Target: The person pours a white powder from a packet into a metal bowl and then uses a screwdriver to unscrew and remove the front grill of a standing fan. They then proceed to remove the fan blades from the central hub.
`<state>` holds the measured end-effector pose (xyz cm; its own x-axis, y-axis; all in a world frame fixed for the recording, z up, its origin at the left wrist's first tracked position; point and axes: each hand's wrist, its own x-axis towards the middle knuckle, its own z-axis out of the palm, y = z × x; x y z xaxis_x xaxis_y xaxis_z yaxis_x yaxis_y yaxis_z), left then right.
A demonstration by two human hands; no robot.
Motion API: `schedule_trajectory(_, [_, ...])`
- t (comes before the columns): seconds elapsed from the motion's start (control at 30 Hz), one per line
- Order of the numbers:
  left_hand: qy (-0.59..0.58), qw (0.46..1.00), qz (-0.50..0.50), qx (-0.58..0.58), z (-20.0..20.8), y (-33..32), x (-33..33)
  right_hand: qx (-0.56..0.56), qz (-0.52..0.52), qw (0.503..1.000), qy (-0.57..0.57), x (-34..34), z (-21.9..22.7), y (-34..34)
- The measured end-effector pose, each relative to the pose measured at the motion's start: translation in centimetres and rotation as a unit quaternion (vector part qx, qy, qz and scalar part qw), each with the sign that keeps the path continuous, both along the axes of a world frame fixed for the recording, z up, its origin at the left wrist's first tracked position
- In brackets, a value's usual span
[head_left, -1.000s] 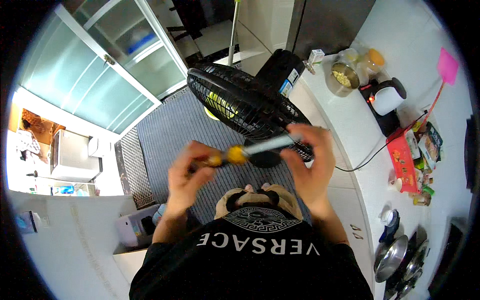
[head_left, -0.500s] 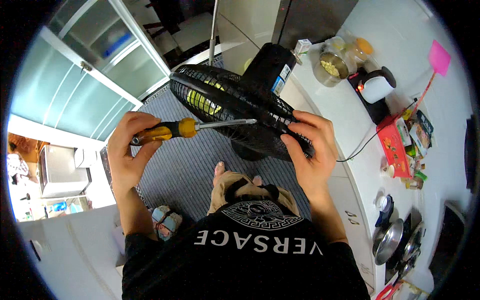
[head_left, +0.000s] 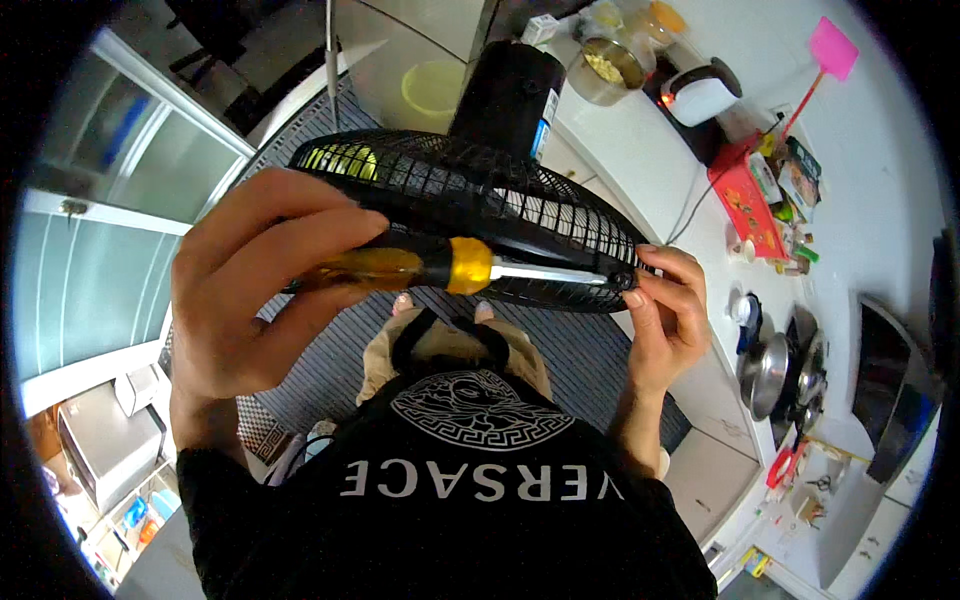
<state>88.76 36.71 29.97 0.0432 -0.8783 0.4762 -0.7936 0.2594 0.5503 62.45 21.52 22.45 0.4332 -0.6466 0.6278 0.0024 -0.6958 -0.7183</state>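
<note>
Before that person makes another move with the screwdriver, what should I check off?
1. Screwdriver gripped in the left hand: ok.
2. Right hand holding the fan by its edge: ok.
3. Shaft pointing toward that edge: ok.
4. Right fingertips well clear of the shaft's far end: not ok, they are close by.
5. Tip seated in a screw: cannot tell, too small.
6. Fan unplugged: cannot tell, its plug isn't visible.

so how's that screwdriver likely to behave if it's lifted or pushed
The screwdriver is likely stiff, given its straight metal shaft. It probably weighs more at the handle, which is much thicker than the shaft; that handle's rounded look suggests it could roll.
</note>
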Motion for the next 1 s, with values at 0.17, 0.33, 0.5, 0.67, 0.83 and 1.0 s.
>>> schedule_trajectory(0.17, [0.003,0.999,-0.048,-0.018,-0.9,-1.8,1.0,-0.019,-0.027,0.999,0.009,0.0,-0.2,0.2])
schedule_trajectory(0.33, [0.028,0.996,-0.076,-0.024,-1.2,-2.4,1.3,-0.008,-0.044,0.999,0.005,-0.1,-0.4,0.3])
schedule_trajectory(0.5, [0.023,0.997,-0.079,0.004,-0.5,-3.0,1.3,-0.003,-0.032,0.999,0.003,-0.5,-0.4,0.0])
schedule_trajectory(0.67, [0.051,0.994,-0.088,0.027,-0.1,-3.4,1.9,-0.02,-0.017,1.0,0.005,-0.6,-0.1,-0.3])
schedule_trajectory(0.83, [-0.039,0.991,-0.08,0.102,1.8,-3.6,2.2,-0.016,-0.003,1.0,0.008,-0.4,0.0,-0.6])
schedule_trajectory(1.0, [0.027,0.983,-0.127,0.131,1.1,-4.2,3.2,-0.023,-0.016,0.999,0.019,-0.6,-0.4,-0.4])
